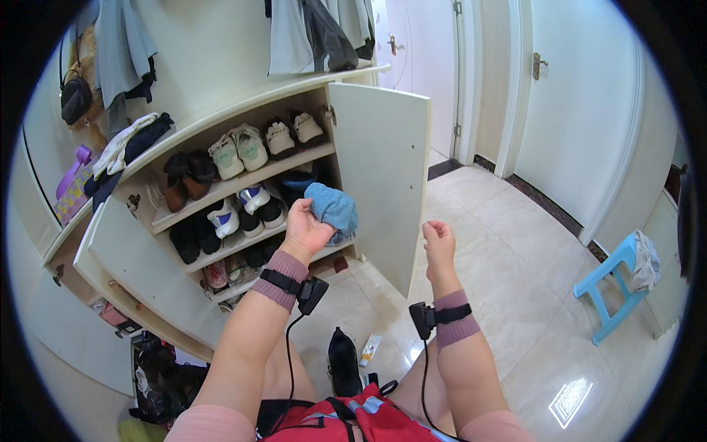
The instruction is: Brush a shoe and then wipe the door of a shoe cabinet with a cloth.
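My left hand (309, 231) grips a bunched blue cloth (332, 209) in front of the shoe cabinet's shelves. My right hand (441, 246) is raised with its fingers curled in, and nothing shows in it. Its fingertips appear beside the free edge of the open white cabinet door (381, 166); whether they touch it I cannot tell. Pairs of shoes fill the cabinet, among them pale green sneakers (238, 150), white shoes (293, 132) and brown-and-black shoes (188, 179) on the upper shelf. On the floor before me lie a black shoe (343, 362) and a white-and-yellow tube (370, 350).
A second cabinet door (157, 265) stands open at the left. Black items (165, 370) are piled at the lower left. A light blue plastic stool (613, 287) with a grey cloth (645, 262) stands at the right. Clothes (315, 38) hang above the cabinet.
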